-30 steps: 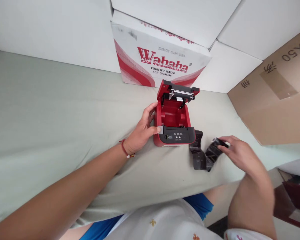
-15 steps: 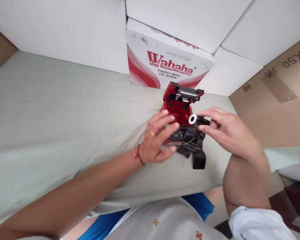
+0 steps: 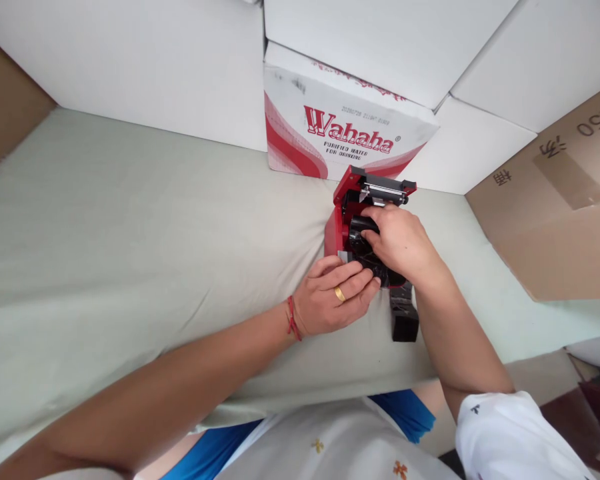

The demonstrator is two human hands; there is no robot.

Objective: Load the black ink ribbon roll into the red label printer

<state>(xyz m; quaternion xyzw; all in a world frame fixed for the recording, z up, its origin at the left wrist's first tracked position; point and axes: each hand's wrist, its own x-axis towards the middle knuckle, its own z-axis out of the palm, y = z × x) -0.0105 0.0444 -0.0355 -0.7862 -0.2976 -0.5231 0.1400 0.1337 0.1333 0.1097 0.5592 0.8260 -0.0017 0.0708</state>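
Note:
A small red and black label printer (image 3: 331, 233) stands on the cloth with its lid (image 3: 380, 183) raised, showing a roller under it. My right hand (image 3: 403, 243) reaches into the printer's bay, thumb and fingers closed on a shiny black label roll (image 3: 359, 235). Its white core does not show. From the roll, a loose black strip (image 3: 405, 317) runs over the printer's front and hangs down to the cloth. My left hand (image 3: 337, 290) lies across the front edge, fingers together and bent over the printer and part of the strip; the thumb is hidden.
Behind the printer stands a white and red Wahaha water carton (image 3: 350, 127) among large white boxes (image 3: 160, 67). A brown carton (image 3: 555, 200) is on the right. Pale green wrinkled cloth (image 3: 145, 220) covers the work surface.
My right hand has moved left, bringing the roll down into the printer's bay. My left hand has gone from spread fingers beside the printer to closing over its front edge.

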